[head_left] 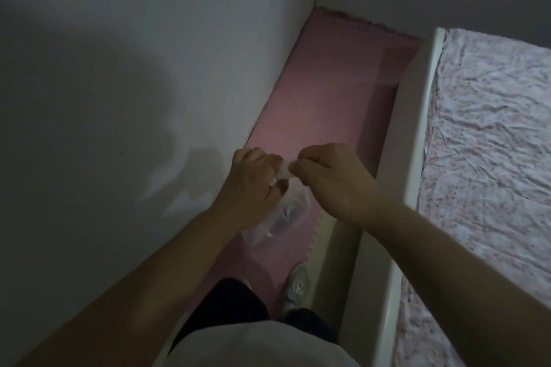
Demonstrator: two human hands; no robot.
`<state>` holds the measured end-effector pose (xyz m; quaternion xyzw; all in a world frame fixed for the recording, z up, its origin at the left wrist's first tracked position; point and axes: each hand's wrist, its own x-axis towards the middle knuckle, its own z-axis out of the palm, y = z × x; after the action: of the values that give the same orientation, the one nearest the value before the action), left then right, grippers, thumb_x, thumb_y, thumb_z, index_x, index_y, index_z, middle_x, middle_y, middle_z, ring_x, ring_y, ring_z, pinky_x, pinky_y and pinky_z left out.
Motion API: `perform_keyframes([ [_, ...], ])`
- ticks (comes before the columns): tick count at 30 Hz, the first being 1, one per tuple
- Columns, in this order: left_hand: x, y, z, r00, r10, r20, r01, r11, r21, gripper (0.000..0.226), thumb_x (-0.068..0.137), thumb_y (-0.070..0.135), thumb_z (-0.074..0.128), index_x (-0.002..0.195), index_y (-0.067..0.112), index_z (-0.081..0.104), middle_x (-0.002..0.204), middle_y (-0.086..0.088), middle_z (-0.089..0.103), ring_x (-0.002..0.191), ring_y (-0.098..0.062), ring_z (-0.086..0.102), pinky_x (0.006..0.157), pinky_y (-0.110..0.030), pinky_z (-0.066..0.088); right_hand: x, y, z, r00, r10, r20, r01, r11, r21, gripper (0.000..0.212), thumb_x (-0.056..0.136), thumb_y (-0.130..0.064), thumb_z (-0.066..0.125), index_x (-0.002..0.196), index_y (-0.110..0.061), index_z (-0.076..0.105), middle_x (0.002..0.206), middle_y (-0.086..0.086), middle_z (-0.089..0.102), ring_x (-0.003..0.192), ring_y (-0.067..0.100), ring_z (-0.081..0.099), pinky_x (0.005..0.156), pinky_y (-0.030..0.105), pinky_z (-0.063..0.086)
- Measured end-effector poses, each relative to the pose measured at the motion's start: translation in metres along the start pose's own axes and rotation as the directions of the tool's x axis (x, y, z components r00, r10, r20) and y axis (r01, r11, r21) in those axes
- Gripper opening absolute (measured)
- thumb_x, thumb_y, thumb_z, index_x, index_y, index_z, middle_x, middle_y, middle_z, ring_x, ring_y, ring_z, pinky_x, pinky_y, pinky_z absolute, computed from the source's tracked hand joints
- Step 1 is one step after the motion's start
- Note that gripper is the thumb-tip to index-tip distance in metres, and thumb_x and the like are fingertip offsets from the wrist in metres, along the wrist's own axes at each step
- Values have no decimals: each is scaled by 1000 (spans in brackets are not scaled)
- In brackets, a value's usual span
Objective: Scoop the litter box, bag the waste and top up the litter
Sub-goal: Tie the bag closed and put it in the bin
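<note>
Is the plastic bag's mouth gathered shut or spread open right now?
Gathered shut: left hand and right hand pinch the plastic bag at its bunched top, body hanging below. Knotted or not, cannot tell.

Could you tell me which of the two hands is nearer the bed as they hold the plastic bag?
The right hand, on the side of the bed; the left hand is on the wall side. Both pinch the top of the plastic bag.

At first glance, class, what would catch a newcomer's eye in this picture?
At centre, the left hand and right hand pinch the top of a clear plastic bag, which hangs above the pink foam mat. On the right lies a bed with a crumpled floral sheet.
</note>
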<state>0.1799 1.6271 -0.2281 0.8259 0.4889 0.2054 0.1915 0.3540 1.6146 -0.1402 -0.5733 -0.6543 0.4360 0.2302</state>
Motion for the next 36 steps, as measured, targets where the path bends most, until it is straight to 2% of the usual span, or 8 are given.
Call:
perform_keyframes([
  [5,45,-35,12,998,-24,62,21,999,42,19,87,29,43,86,14,55,83,-5,60,88,-29,55,87,-46,39,52,15,-2,1000,21,-22,-21,1000,22,43,96,-10,56,60,11,49,52,3,37,44,9,29,44,20,27],
  [10,70,-89,28,985,11,174,-14,1000,15,28,88,35,42,95,13,59,94,-1,62,94,-26,55,90,-40,38,97,32,20,1000,15,-6,-15,992,-123,48,97,-14,56,53,-19,36,49,-4,34,42,8,28,44,17,27],
  [16,99,-135,54,974,52,222,-34,996,-83,23,88,26,44,97,12,59,100,-3,63,99,-27,55,92,-34,31,144,55,37,993,110,-47,-116,980,-162,46,98,-18,56,55,-17,38,49,-3,38,45,9,31,44,20,24],
  [22,117,-157,75,958,131,255,-91,982,-164,22,87,27,45,95,11,58,93,-3,58,91,-27,52,85,-44,39,164,76,38,994,86,-60,-98,968,-232,50,97,-17,56,53,-22,32,47,-3,35,44,12,32,44,22,25],
  [27,135,-164,103,951,36,308,22,983,-185,30,87,31,58,105,8,65,104,-6,67,98,-31,62,91,-45,46,175,111,38,995,95,-44,-102,968,-230,48,99,-26,55,56,-25,35,48,-4,37,44,10,36,46,28,30],
  [30,132,-164,119,939,43,341,59,957,-283,53,79,36,76,122,6,63,127,-9,64,121,-26,58,108,-45,42,175,141,56,988,151,-19,-151,955,-255,45,100,-29,53,58,-28,37,51,-6,41,46,12,42,47,31,28],
  [32,122,-168,131,933,9,361,100,954,-283,56,82,26,74,131,6,58,141,-9,57,135,-22,49,119,-40,29,172,168,73,977,214,-9,-209,944,-257,39,100,-29,51,62,-20,47,56,-2,47,50,17,46,49,32,28],
  [36,94,-192,174,876,-207,435,348,896,-274,47,91,1,58,136,14,56,148,-4,51,138,-17,43,118,-38,34,171,232,114,951,309,-13,-303,923,-236,36,101,-25,51,68,-9,54,59,5,50,52,22,47,49,35,29],
])
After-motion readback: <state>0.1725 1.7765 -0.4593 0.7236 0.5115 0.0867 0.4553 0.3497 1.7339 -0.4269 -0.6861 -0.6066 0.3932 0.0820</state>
